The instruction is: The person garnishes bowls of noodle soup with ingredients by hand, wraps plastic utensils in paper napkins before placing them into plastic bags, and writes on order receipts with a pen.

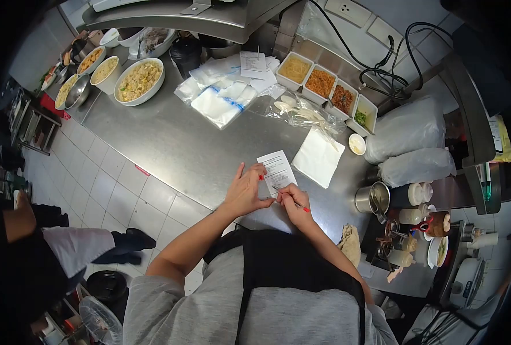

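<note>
A printed paper slip (275,163) lies on the steel counter in front of me. My right hand (293,204) grips a pen (305,209) with a red end, its tip on the lower part of the slip. At the slip's left side is my left hand (245,191), thumb stretched toward the pen and fingers bent over the paper's edge. A small red piece (261,177) shows at those fingers; it may be a pen cap, but I cannot tell. To the right of the slip is a stack of white paper sheets (318,157).
Plastic bags (224,103) and bagged spoons (301,112) lie farther back, beside trays of toppings (320,83). Left stands a bowl of yellow food (140,82). A metal pot (372,199) and sauce bottles (410,216) are right. Another person's shoe (141,238) shows on the left floor.
</note>
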A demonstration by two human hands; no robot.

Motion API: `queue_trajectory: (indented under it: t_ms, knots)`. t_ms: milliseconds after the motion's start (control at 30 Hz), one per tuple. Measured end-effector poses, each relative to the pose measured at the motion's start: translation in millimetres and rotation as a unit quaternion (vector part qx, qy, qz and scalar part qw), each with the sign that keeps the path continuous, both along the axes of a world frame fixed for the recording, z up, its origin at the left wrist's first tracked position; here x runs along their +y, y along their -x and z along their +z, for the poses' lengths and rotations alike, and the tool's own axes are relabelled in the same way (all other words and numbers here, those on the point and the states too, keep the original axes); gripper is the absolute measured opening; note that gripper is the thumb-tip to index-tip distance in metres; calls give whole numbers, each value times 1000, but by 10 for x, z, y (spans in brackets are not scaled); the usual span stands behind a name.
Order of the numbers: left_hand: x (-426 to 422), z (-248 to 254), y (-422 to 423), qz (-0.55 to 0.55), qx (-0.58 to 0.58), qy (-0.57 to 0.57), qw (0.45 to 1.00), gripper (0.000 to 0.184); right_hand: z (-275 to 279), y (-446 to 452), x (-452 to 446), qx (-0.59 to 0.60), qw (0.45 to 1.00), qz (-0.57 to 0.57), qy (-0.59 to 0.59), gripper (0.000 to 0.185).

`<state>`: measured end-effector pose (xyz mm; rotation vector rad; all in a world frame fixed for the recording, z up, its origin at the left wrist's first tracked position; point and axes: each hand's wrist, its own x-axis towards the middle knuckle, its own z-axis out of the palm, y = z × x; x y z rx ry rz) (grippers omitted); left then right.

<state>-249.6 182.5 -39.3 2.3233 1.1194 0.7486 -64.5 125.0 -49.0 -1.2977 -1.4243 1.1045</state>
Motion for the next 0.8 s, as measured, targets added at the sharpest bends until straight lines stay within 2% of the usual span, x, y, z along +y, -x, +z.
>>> queue_trajectory:
  t_ms: [133, 233, 267, 367, 500, 600, 700, 800]
  knots:
    - [-3, 11, 10, -1, 0, 2, 1000, 74, 64, 20, 1, -67, 998, 0, -15, 11]
    - [-2, -6, 8, -3, -3, -4, 1000, 74, -7, -98, 22, -25, 995, -90, -32, 12]
    - [-1, 1, 6, -5, -1, 4, 1000, 74, 30, -148, 11, 51, 991, -114, 43, 13]
    - [-5, 18, 14, -12, -4, 19, 1000, 75, 166, -127, 14, 163, 981, -96, 35, 14]
    - [15, 58, 13, -21, -29, 14, 999, 74, 357, -111, 70, 244, 966, -82, 30, 18]
    - [40, 206, 9, -41, -36, -1, 998, 73, 708, -77, 57, 316, 947, -4, 63, 30]
    - [48, 316, -23, -58, -36, -17, 998, 70, 752, -74, 94, 300, 951, 27, 69, 42]
    - [36, 361, -62, -81, -25, -42, 996, 67, 807, -68, 109, 198, 976, 13, 85, 47]
